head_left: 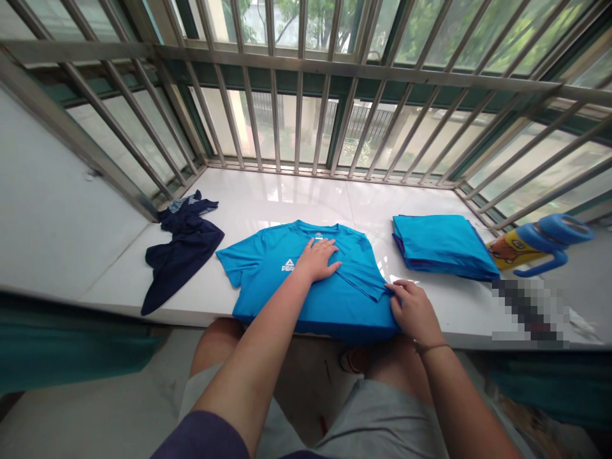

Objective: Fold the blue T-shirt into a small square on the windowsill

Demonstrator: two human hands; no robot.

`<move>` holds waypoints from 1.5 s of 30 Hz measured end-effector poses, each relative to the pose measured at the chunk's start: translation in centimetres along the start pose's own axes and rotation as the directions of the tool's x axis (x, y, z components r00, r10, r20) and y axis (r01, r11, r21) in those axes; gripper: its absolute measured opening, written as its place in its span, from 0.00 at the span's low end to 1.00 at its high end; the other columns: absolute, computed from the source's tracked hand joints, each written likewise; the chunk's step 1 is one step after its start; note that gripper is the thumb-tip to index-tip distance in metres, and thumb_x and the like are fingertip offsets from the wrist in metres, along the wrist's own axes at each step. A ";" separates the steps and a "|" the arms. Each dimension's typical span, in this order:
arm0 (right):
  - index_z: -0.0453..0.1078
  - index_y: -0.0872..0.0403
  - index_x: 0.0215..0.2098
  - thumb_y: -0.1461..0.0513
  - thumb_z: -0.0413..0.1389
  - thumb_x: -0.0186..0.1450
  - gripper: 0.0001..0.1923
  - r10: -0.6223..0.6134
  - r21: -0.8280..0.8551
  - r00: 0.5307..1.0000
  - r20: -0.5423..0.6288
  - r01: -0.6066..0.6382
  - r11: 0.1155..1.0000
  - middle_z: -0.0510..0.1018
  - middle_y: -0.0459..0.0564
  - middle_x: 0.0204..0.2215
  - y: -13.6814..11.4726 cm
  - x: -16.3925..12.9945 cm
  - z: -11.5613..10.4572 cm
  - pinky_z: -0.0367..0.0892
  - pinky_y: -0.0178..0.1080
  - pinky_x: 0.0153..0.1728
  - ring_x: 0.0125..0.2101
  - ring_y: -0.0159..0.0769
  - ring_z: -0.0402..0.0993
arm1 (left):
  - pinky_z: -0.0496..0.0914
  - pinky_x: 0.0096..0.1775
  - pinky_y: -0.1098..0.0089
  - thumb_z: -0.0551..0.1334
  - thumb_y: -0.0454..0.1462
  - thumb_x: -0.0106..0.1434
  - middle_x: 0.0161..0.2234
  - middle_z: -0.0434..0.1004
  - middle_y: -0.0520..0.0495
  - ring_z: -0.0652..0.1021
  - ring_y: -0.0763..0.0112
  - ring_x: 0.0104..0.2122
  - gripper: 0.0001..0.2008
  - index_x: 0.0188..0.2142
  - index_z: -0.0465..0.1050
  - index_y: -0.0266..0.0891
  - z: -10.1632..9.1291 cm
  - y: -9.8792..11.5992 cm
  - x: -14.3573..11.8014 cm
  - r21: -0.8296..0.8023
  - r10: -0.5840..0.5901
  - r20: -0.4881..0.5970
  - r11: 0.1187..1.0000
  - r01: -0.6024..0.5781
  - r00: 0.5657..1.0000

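Note:
A bright blue T-shirt (268,287) with a white chest logo lies front up on the white ledge, its collar toward the window and its lower part hanging over the front edge. Flat on the chest, just below the collar, rests my left hand (318,260), fingers spread. At the shirt's right side, my right hand (415,307) pinches the edge of the right sleeve, which is folded inward over the body. The left sleeve stays spread out to the side.
Folded blue clothes (442,242) are stacked at the right, beside a blue-and-yellow bottle (530,245) with a handle. A crumpled navy garment (184,248) lies at the left. Metal window bars (296,121) enclose the white ledge (287,191).

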State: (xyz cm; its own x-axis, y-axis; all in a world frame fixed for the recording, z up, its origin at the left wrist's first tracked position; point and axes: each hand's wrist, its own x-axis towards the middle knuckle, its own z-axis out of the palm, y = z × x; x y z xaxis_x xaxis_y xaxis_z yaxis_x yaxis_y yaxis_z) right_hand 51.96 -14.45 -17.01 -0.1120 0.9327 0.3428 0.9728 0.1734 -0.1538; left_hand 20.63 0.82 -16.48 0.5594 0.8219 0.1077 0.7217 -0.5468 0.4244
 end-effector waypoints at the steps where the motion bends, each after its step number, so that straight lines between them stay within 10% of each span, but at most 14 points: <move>1: 0.83 0.55 0.54 0.61 0.52 0.75 0.19 0.004 0.004 1.000 -0.013 -0.004 1.000 0.82 0.63 0.52 -0.5 0.2 -0.2 0.75 0.55 0.58 0.52 0.54 0.78 | 0.46 0.79 0.42 0.59 0.53 0.77 0.78 0.63 0.46 0.62 0.54 0.78 0.27 0.68 0.72 0.48 0.0 0.0 0.0 0.001 0.000 -0.003 1.000 0.000 1.000; 8: 0.63 0.58 0.77 0.53 0.45 0.81 0.32 0.006 0.015 0.998 0.061 -0.007 1.000 0.64 0.66 0.77 -5.6 7.0 0.7 0.56 0.61 0.74 0.77 0.57 0.55 | 0.46 0.79 0.41 0.59 0.52 0.76 0.78 0.64 0.45 0.62 0.53 0.77 0.26 0.68 0.72 0.49 0.1 0.1 0.0 0.000 0.004 -0.014 1.000 -0.004 1.000; 14: 0.52 0.64 0.82 0.51 0.40 0.82 0.37 0.216 -0.133 0.921 0.325 -0.182 0.974 0.51 0.67 0.81 -7.4 14.7 5.2 0.50 0.58 0.76 0.80 0.55 0.46 | 0.46 0.79 0.41 0.61 0.51 0.76 0.78 0.64 0.46 0.63 0.53 0.77 0.25 0.67 0.73 0.49 -0.2 0.3 -0.1 0.003 -0.007 -0.007 1.000 0.007 1.000; 21: 0.48 0.61 0.83 0.47 0.36 0.81 0.40 0.280 -0.154 0.888 0.365 -0.239 0.959 0.46 0.59 0.83 -7.2 15.2 6.3 0.44 0.59 0.79 0.82 0.51 0.41 | 0.48 0.79 0.40 0.61 0.49 0.76 0.78 0.62 0.41 0.62 0.52 0.78 0.27 0.70 0.70 0.44 -0.3 1.3 -0.5 0.025 -0.031 -0.008 0.999 0.031 1.000; 26: 0.48 0.59 0.84 0.46 0.35 0.80 0.41 0.307 -0.129 0.881 0.359 -0.279 0.952 0.46 0.58 0.83 -7.2 15.2 6.1 0.43 0.68 0.77 0.82 0.50 0.40 | 0.58 0.76 0.45 0.54 0.43 0.79 0.76 0.67 0.41 0.66 0.54 0.75 0.23 0.70 0.70 0.45 -0.4 2.5 -5.9 -0.002 -0.100 -0.145 0.995 0.101 0.984; 30: 0.49 0.60 0.83 0.45 0.34 0.80 0.42 0.283 -0.099 0.897 0.339 -0.265 0.959 0.47 0.59 0.83 -7.1 15.2 6.4 0.42 0.69 0.77 0.81 0.51 0.40 | 0.64 0.72 0.50 0.50 0.41 0.80 0.71 0.73 0.39 0.70 0.52 0.71 0.22 0.67 0.73 0.44 -3.8 -0.7 -12.5 0.033 -0.315 -0.342 0.937 0.347 0.885; 36: 0.49 0.59 0.83 0.46 0.35 0.80 0.41 0.287 -0.094 0.901 0.325 -0.272 0.958 0.48 0.60 0.83 -7.2 15.0 6.5 0.42 0.68 0.77 0.81 0.52 0.41 | 0.73 0.60 0.43 0.54 0.41 0.76 0.67 0.71 0.23 0.73 0.35 0.63 0.27 0.69 0.67 0.31 -10.7 -8.9 -17.2 0.106 -0.750 -0.403 0.532 0.840 0.525; 45: 0.51 0.60 0.83 0.47 0.36 0.79 0.41 0.300 -0.083 0.895 0.330 -0.289 0.954 0.48 0.59 0.83 -8.0 15.1 5.4 0.43 0.68 0.77 0.81 0.52 0.42 | 0.74 0.46 0.59 0.55 0.45 0.77 0.44 0.83 0.34 0.82 0.46 0.49 0.13 0.44 0.75 0.41 -15.4 -10.6 -13.8 0.121 -0.755 -0.245 0.598 0.792 0.608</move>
State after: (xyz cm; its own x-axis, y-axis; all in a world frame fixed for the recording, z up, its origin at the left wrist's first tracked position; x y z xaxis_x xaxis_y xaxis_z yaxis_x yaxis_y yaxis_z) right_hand 41.35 -0.06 -15.64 0.1242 0.9912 -0.0451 0.9769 -0.1301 -0.1693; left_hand -1.02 -2.31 -8.60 -0.3049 0.9518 -0.0347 0.9243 0.3045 0.2301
